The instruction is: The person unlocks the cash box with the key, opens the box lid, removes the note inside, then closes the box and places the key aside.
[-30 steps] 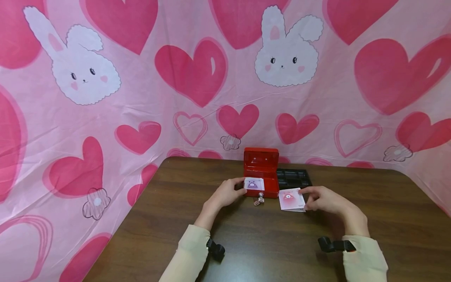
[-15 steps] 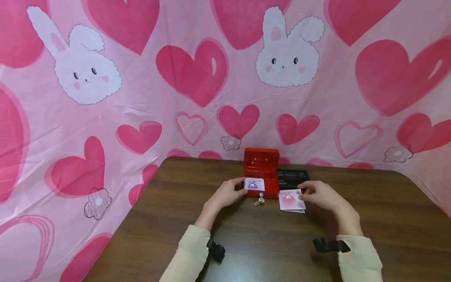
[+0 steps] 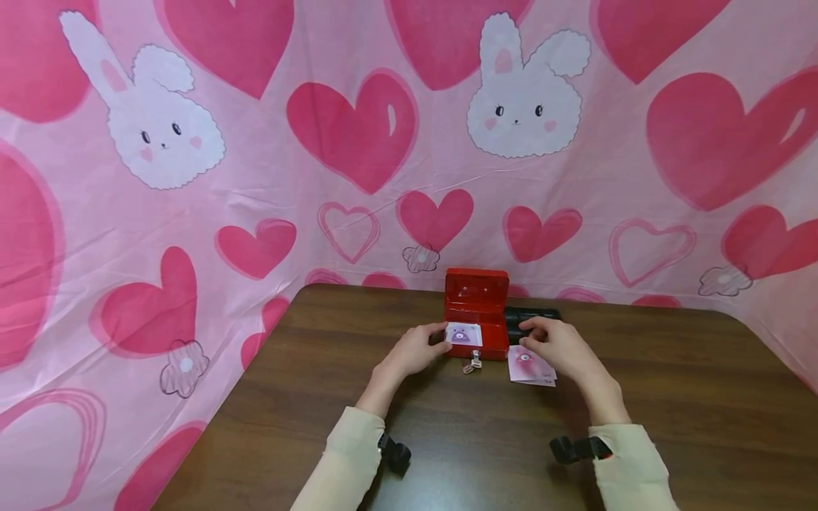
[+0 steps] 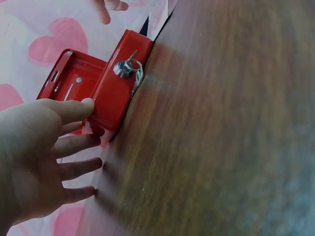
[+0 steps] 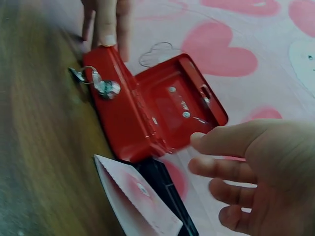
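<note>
A red cash box (image 3: 494, 341) stands with its lid (image 3: 476, 287) raised. My left hand (image 3: 414, 350) holds its left end, thumb at the front corner and index finger on the side; in the left wrist view the other fingers (image 4: 81, 169) spread beside it. Inside, at the left, lies a purple-printed card (image 3: 464, 333). My right hand (image 3: 562, 345) hovers by the box's right end, fingers loosely bent, thumb and forefinger apart, nothing between them. Below it a pink-printed paper (image 3: 527, 363), seemingly folded, rests on the table; in the right wrist view its halves (image 5: 140, 196) gape apart.
A black compartment tray (image 3: 533, 313) lies behind the right hand, to the right of the box. Keys on a ring (image 4: 138, 73) hang from the lock (image 5: 107, 89) on the box front. A pink heart-print cloth (image 3: 358, 142) rises behind the brown table (image 3: 473, 440).
My right hand has let go of the pink-printed paper's right edge and moved left and slightly up, toward the box's right end. The left hand keeps its hold on the box.
</note>
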The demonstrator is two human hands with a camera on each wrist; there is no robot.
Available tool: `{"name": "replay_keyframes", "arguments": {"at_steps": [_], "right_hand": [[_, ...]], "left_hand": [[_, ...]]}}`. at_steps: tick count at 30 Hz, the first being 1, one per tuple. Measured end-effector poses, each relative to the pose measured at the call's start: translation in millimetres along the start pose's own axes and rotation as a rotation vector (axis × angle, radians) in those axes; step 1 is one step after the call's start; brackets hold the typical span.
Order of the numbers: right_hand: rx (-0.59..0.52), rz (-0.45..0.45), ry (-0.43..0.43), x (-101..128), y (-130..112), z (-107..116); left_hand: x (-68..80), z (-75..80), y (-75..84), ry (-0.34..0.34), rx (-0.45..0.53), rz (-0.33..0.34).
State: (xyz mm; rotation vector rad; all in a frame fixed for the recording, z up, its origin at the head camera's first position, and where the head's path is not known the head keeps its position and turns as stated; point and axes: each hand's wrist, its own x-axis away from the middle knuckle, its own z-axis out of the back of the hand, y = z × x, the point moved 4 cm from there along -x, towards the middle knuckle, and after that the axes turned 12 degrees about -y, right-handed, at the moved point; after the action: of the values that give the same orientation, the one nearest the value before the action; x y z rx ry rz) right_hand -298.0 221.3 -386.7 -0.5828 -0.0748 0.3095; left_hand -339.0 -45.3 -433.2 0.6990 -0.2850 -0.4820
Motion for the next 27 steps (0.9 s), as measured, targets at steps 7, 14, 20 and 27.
{"name": "replay_keyframes", "arguments": {"at_steps": [7,14,20,27], "right_hand": [[-0.027,0.021,0.078,-6,-5,-7],[-0.029,0.024,0.103,-12,-7,-20],[-0.039,0.016,0.049,-26,-14,-34],[-0.029,0.029,0.018,-39,-19,-39]], "left_hand": [[0.8,1.0,3.2,0.023,0.015,0.010],[-0.4,-1.9,4.1,0.057,-0.004,0.021],[2.3,-1.1,3.5,0.061,-0.002,0.033],[2.1,-0.7,2.3,0.058,-0.005,0.029]]}}
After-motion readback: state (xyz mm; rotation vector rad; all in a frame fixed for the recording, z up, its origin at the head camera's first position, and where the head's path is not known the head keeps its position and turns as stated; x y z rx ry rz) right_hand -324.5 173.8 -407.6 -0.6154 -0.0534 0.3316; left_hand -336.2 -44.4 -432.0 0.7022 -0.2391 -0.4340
